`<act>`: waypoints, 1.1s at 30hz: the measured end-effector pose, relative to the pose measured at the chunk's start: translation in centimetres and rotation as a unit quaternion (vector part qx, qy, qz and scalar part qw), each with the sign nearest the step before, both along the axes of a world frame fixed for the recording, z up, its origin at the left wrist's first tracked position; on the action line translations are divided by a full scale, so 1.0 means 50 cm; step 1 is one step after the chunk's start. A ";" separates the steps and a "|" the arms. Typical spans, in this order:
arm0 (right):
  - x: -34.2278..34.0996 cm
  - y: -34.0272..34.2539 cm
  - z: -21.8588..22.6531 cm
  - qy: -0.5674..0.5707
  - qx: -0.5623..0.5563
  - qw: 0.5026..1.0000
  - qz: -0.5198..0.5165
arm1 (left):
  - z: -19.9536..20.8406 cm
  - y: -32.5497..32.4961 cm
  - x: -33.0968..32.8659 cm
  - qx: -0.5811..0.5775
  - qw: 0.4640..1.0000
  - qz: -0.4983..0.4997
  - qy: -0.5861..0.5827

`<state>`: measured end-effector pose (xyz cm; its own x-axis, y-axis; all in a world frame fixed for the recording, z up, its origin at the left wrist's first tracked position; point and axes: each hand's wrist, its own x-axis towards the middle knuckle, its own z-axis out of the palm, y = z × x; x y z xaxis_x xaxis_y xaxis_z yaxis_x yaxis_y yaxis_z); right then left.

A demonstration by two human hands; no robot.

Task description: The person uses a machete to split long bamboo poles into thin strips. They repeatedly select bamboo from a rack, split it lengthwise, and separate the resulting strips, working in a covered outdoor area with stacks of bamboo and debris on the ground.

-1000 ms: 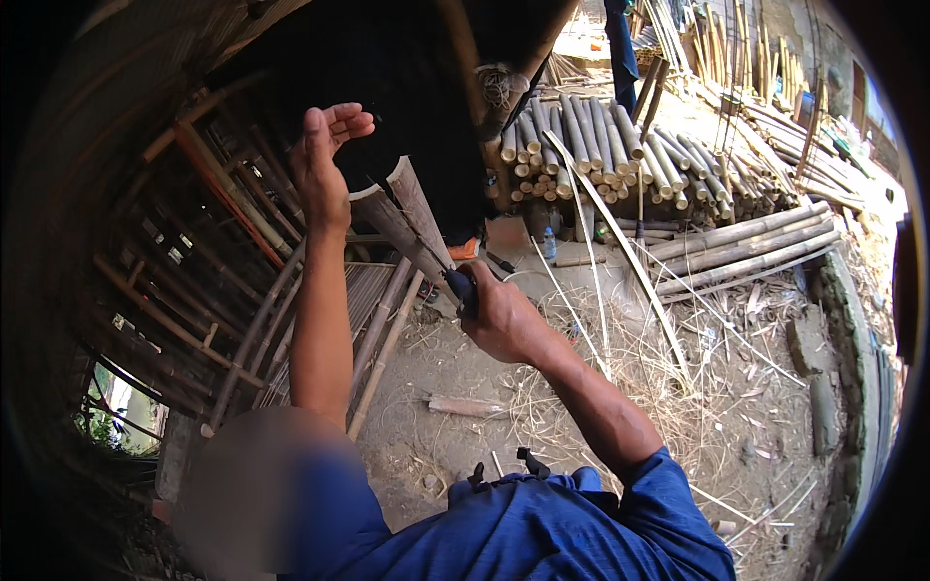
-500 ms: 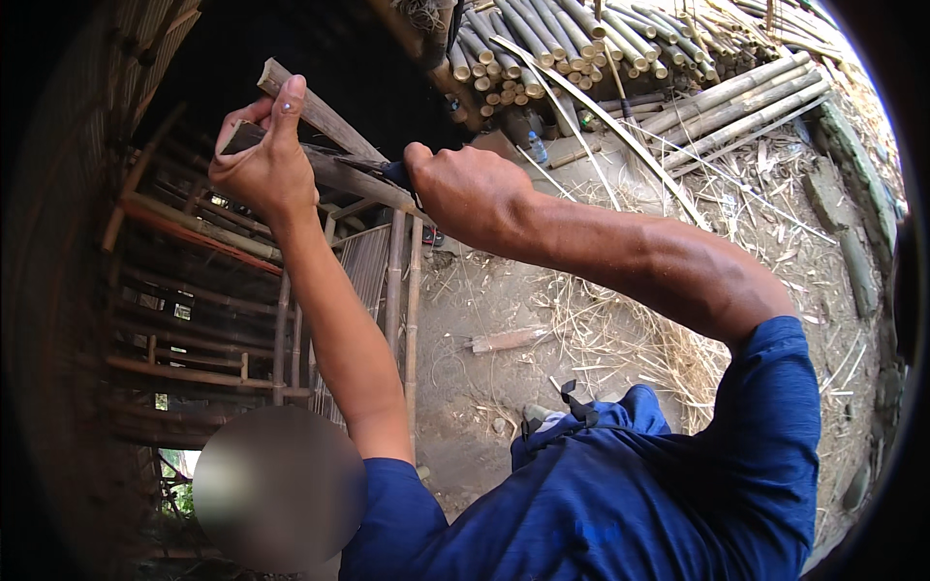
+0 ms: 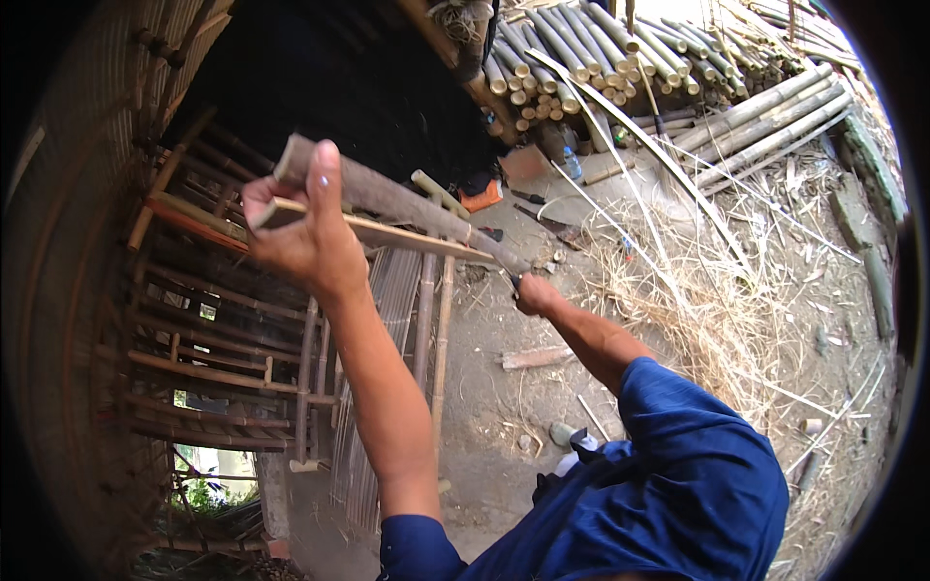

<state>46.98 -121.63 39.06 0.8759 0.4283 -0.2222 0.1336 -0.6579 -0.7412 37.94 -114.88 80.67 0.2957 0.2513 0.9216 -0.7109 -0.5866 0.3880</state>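
Split bamboo [image 3: 407,205] spans our left hand [image 3: 308,230] and right hand [image 3: 539,293], above the floor [image 3: 475,412]. Left grip wraps the splayed ends; right grip is clamped on a dark handle [image 3: 516,282]. Bamboo frame [image 3: 213,373] and slatted rack [image 3: 395,308] crowd our left; shavings [image 3: 693,290] litter our right; stacked poles [image 3: 567,48] and bottle [image 3: 572,167] beyond.

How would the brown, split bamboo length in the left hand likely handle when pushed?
The split bamboo length is probably stiff, since it runs straight without sagging. It may be light for its size: the cut ends look thin. Its parted sides might flex, given the gap between them.
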 end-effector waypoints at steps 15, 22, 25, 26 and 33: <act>-0.278 -0.157 0.303 -0.127 0.108 0.975 0.149 | -0.318 0.151 -0.191 -0.089 0.967 -0.010 0.237; -0.332 -0.186 0.247 -0.077 0.048 0.978 0.190 | -0.365 0.146 -0.204 -0.098 0.957 0.017 0.272; -0.336 -0.192 0.167 -0.026 0.022 0.982 0.185 | -0.459 0.114 -0.192 -0.177 0.934 0.000 0.310; -0.332 -0.204 0.161 -0.016 0.007 0.984 0.177 | -0.468 0.093 -0.177 -0.170 0.932 0.006 0.319; -0.338 -0.229 0.244 -0.059 -0.066 0.980 0.178 | -0.483 0.059 -0.130 -0.122 0.952 0.124 0.250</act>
